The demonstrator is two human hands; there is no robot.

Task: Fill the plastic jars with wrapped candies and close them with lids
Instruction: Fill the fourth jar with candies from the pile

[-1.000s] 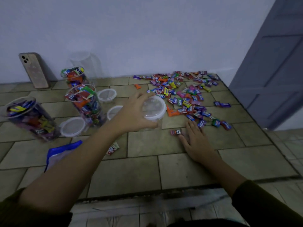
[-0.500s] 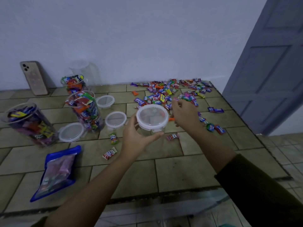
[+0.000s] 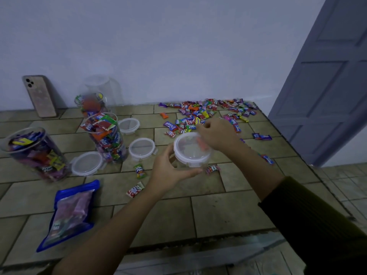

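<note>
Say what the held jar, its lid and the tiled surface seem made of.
The jar looks like clear, glossy plastic, given its see-through wall. The lid seems to be plastic too: a translucent panel in a white rim with clip tabs. The tiled surface is matte tan tile, likely ceramic, with dark grout lines.

Held jar [image 3: 201, 165]: clear, empty, upright, off the tiles, gripped by left hand [image 3: 168, 171]. White-rimmed lid [image 3: 191, 148] sits on top, right hand [image 3: 218, 135] gripping its far edge. Three open jars packed with candies at left: front jar [image 3: 37, 153], middle jar [image 3: 107, 135], back jar [image 3: 90, 104]. Empty jar [image 3: 101, 86] by the wall. Three loose lids [image 3: 142, 148] flat near middle jar. Candy pile [image 3: 206, 112] spread far right; stray candies [image 3: 140, 171] near held jar.
</note>
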